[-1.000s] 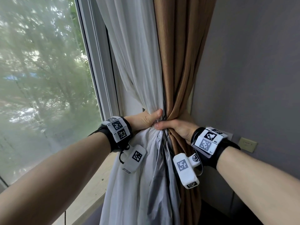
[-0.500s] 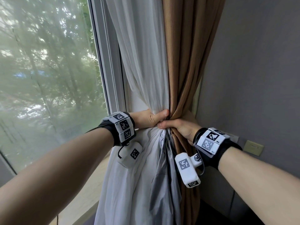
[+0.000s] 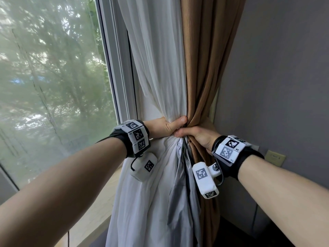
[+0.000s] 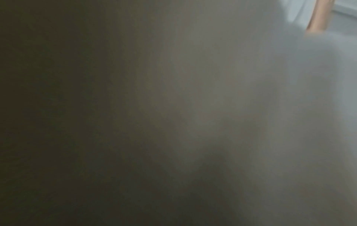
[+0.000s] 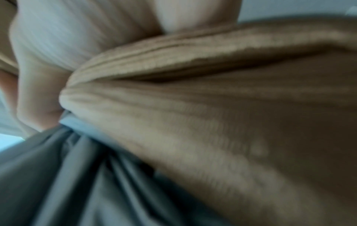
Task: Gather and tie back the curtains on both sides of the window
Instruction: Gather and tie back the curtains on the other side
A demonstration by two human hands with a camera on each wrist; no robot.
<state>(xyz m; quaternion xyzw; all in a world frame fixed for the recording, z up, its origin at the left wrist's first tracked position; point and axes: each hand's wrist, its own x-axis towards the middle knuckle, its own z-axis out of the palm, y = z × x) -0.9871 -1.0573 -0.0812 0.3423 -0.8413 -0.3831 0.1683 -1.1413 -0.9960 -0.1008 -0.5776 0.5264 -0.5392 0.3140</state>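
Observation:
A white sheer curtain (image 3: pixel 156 72) and a brown ribbed curtain (image 3: pixel 201 68) hang bunched together right of the window. A grey lining (image 3: pixel 179 196) shows below the pinch. My left hand (image 3: pixel 166 126) grips the white side of the bundle, thumb across the front. My right hand (image 3: pixel 194 137) grips the brown side just below it, thumb touching the left thumb. In the right wrist view the brown curtain (image 5: pixel 212 107) fills the frame over the grey lining (image 5: pixel 77 175). The left wrist view is blurred white cloth (image 4: pixel 251 91).
The window glass (image 3: pixel 53 86) and its white frame (image 3: pixel 115 68) lie to the left, with a pale sill (image 3: pixel 94 211) below. A grey wall (image 3: pixel 284 77) stands to the right, carrying a beige switch plate (image 3: pixel 275 157).
The view has shifted right and slightly closer, so the curtains sit further right in frame. Both hands keep the same grip on the bundle.

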